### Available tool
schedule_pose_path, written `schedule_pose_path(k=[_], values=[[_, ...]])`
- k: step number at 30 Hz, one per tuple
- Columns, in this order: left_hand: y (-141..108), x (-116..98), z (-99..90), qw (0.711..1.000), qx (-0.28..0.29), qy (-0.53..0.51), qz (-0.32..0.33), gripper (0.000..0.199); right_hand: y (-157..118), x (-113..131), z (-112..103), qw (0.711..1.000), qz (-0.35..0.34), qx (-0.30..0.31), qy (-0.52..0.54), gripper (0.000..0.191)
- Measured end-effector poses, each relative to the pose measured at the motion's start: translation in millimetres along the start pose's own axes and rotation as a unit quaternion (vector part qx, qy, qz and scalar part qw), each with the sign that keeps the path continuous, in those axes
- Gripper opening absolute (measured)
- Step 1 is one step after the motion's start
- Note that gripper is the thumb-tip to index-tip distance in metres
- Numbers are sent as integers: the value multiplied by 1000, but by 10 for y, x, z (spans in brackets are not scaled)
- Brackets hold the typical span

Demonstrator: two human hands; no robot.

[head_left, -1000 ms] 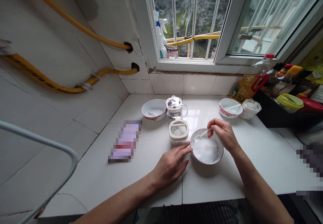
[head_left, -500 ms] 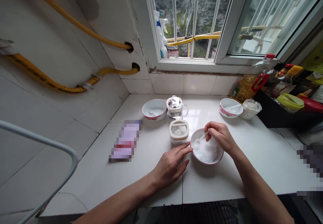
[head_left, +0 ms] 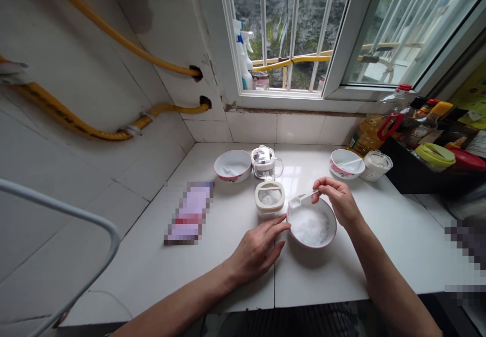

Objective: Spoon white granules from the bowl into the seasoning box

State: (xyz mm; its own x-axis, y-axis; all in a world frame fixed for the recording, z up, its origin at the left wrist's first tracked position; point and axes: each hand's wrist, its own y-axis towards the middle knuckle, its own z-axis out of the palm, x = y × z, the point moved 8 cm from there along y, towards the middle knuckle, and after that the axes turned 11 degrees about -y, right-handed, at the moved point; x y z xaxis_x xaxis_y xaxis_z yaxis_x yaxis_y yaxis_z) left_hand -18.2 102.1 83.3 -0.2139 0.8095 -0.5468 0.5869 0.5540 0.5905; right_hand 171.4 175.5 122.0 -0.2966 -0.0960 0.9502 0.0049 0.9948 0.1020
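Observation:
My right hand (head_left: pixel 337 200) pinches the handle of a small white spoon (head_left: pixel 302 198). The spoon's scoop carries white powder and hangs over the left rim of a bowl (head_left: pixel 333 233) with a pink edge. Loose white powder (head_left: pixel 310 223) covers the bottom of that bowl. Against its left side rest the fingertips of my left hand (head_left: pixel 260 246), fingers stretched out and thumb apart. Just behind my left fingers stands a clear jar (head_left: pixel 269 200) with a beige rim, its transparent lid raised, and white powder inside.
Behind the jar is a similar lidded jar (head_left: pixel 262 160). A flowered bowl (head_left: pixel 232 166) with a spoon sits to its left, another flowered bowl (head_left: pixel 347 164) and jar (head_left: pixel 375 165) at right. An oil bottle (head_left: pixel 374 129) and condiments stand by the window. A blurred purple packet (head_left: pixel 192 213) lies left.
My right hand has lifted the spoon out of the powder, up to the bowl's back left rim, with powder in its scoop. My left hand has stayed at the bowl.

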Motion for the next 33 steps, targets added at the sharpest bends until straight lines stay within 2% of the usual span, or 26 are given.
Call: schedule_pose_path(k=[3, 5, 8, 10, 11, 15, 17, 20, 24, 28, 33], values=[[3, -2, -1, 1000, 2, 0, 0, 39, -87, 157, 55, 996, -81, -37, -15, 13], [-2, 4, 3, 1000, 4, -1, -3, 40, -170, 304, 136, 981, -168, -56, -84, 11], [-14, 15, 8, 1000, 6, 0, -6, 41, -327, 511, 398, 910, -332, -14, -247, 16], [-19, 22, 11, 1000, 6, 1, -9, 41, -394, 564, 464, 874, -386, -3, -293, 21], [-18, 22, 12, 1000, 7, 1, -9, 41, -403, 579, 438, 872, -392, -10, -295, 22], [-6, 10, 4, 1000, 4, -2, -6, 40, -362, 583, 145, 894, -338, -90, -279, 19], [-2, 5, -1, 1000, 3, 0, -5, 38, -321, 544, 45, 896, -305, -109, -303, 19], [-7, 7, 3, 1000, 5, 3, -7, 38, -257, 465, 41, 890, -282, -94, -347, 19], [-22, 9, 10, 1000, 3, -1, -5, 39, -199, 335, 195, 886, -259, -40, -382, 20], [-16, 6, 9, 1000, 2, 1, -6, 39, -154, 205, 283, 912, -205, 11, -355, 21], [0, -7, 2, 1000, 2, 4, -1, 38, -93, 143, 122, 943, -128, -20, -305, 21]])
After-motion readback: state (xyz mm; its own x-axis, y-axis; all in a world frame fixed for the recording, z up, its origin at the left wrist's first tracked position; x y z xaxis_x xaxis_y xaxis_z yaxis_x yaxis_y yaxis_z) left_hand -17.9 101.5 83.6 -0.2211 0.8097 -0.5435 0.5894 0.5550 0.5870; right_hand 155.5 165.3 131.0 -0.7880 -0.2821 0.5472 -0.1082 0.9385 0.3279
